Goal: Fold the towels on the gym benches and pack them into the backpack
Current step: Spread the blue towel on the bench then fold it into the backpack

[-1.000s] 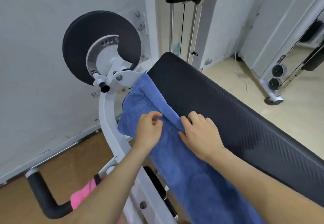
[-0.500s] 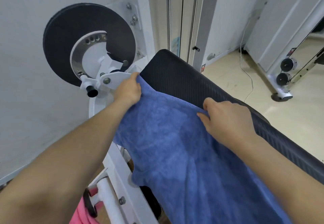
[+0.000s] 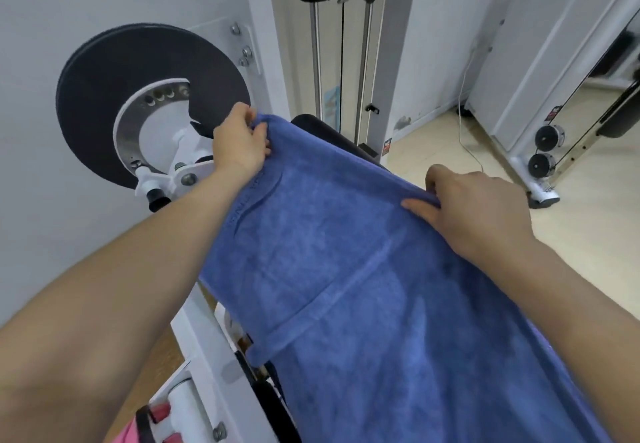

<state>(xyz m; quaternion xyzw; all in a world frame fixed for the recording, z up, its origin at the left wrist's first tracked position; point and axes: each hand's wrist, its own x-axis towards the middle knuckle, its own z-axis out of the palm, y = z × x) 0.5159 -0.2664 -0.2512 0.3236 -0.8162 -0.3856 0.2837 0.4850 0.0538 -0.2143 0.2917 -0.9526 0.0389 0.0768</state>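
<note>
Blue towel (image 3: 363, 286) spread over the table (image 3: 322, 129)
Grip: left hand (image 3: 242, 141) pinches far left corner; right hand (image 3: 478, 207) clamps far right edge, hands apart

Blue towel (image 3: 363, 286) on our black desk (image 3: 318, 127)
Between our hands we see plain mid-blue pile, crossed by one woven band of the same blue. Left of our left hand (image 3: 239, 146) the disc (image 3: 114, 71) is black around a silver-and-white plate (image 3: 133, 123); right of our right hand (image 3: 474, 207) the floor (image 3: 581, 241) is pale beige.
</note>
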